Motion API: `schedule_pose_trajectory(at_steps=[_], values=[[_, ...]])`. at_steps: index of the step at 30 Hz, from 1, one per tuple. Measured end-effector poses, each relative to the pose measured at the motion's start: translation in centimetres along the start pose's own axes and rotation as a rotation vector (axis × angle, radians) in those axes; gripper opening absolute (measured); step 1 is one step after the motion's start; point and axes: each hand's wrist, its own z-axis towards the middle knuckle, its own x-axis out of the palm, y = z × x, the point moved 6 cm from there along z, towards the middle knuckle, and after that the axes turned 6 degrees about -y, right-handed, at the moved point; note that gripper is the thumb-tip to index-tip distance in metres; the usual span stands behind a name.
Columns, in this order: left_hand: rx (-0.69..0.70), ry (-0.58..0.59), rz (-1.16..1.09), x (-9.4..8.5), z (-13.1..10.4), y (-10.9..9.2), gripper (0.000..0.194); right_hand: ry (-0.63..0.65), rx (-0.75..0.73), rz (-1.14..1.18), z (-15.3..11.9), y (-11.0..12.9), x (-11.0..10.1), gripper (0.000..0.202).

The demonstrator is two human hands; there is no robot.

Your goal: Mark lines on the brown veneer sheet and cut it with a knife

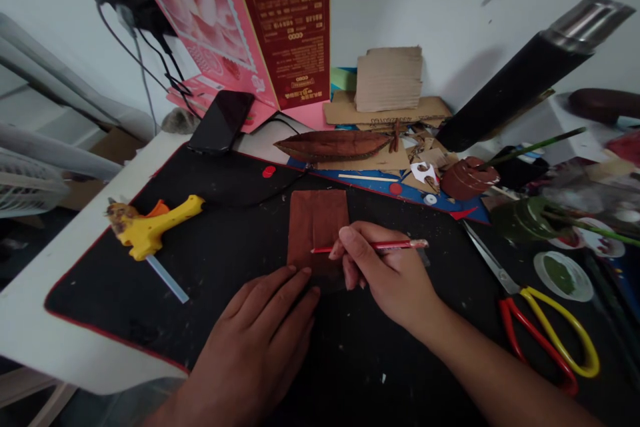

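A reddish-brown rectangular piece (317, 217), maybe painted card, lies flat on the black mat (240, 233). My right hand (383, 267) is closed around a red pencil (395, 245), whose tip touches or hovers just over the piece; I cannot tell which. Faint lines run down the piece's surface. My left hand (270, 320) lies flat, fingers stretched out, its fingertips on the lower left edge of the piece. Behind the piece sits a brown boat-shaped object (335, 145) with pointed ends.
At left lies a yellow glue gun (155, 227). Scissors (510, 283) with red and yellow handles are at right, near paint jars (470, 177) holding brushes. A phone (223, 121), a pink and red box (280, 27), cardboard scraps (389, 79) and a black flask (520, 90) stand behind.
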Motion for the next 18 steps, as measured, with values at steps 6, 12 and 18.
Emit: schedule_pose_trajectory(at_steps=[6,12,18], values=[[0.006,0.012,0.009,0.15,-0.06,-0.03,0.027,0.014,-0.021,-0.031,0.02,0.11,0.10,0.044],[0.006,0.025,-0.002,0.24,-0.21,-0.04,0.028,0.015,-0.017,-0.018,0.01,0.00,0.20,0.044],[0.013,0.017,0.005,0.13,0.03,-0.15,0.027,0.016,-0.004,-0.052,0.00,-0.14,0.21,0.046]])
